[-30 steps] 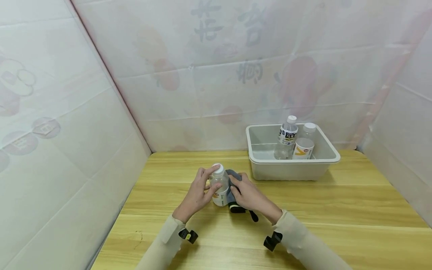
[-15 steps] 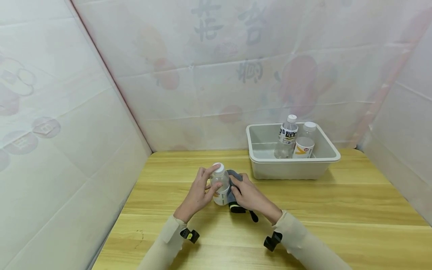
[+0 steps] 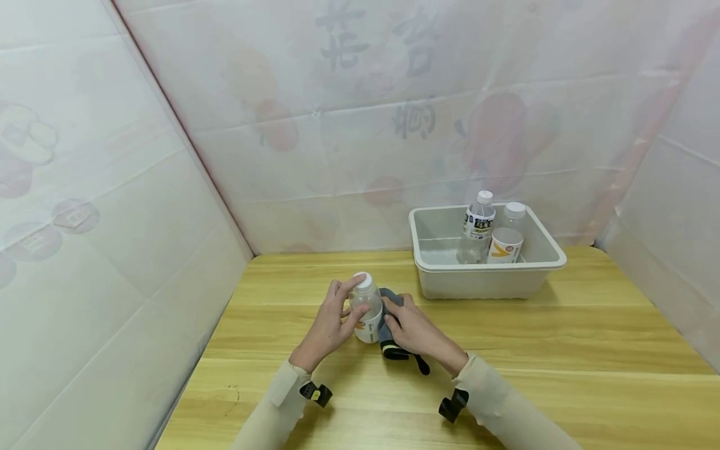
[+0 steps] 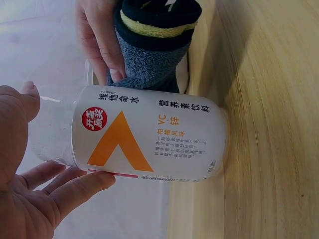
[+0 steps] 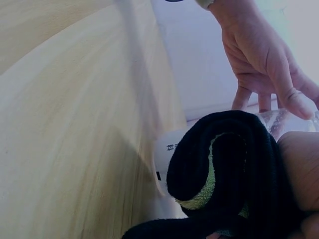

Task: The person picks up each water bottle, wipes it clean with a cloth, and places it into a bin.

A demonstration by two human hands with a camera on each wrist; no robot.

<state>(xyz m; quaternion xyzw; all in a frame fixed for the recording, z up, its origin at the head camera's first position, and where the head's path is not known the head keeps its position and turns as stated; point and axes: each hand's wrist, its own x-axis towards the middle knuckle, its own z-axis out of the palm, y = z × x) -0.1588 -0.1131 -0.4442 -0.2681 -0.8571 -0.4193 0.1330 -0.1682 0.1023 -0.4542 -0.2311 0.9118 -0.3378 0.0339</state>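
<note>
A clear plastic bottle [image 3: 368, 328] with a white cap and a white label stands upright on the wooden table. My left hand [image 3: 326, 325] grips it, index finger on the cap and thumb against the upper body. In the left wrist view the label shows an orange V-shaped mark and a red round badge. Against the bottle's right side, my right hand [image 3: 417, 330] holds a folded grey-blue towel [image 4: 152, 57] with a black and yellow edge. The right wrist view shows the rolled black hem of the towel [image 5: 259, 164] close up, covering much of the bottle.
A pale grey plastic basin [image 3: 484, 284] stands at the back right of the table [image 3: 590, 350]. Inside are two capped bottles, one slimmer with a dark-printed label [image 3: 480, 226], one with a white and orange label [image 3: 505, 247]. Printed white sheeting [image 3: 337, 169] encloses the back and sides.
My right hand and the towel have shifted slightly down along the bottle's side, toward me. The left hand and the bottle hold almost the same place.
</note>
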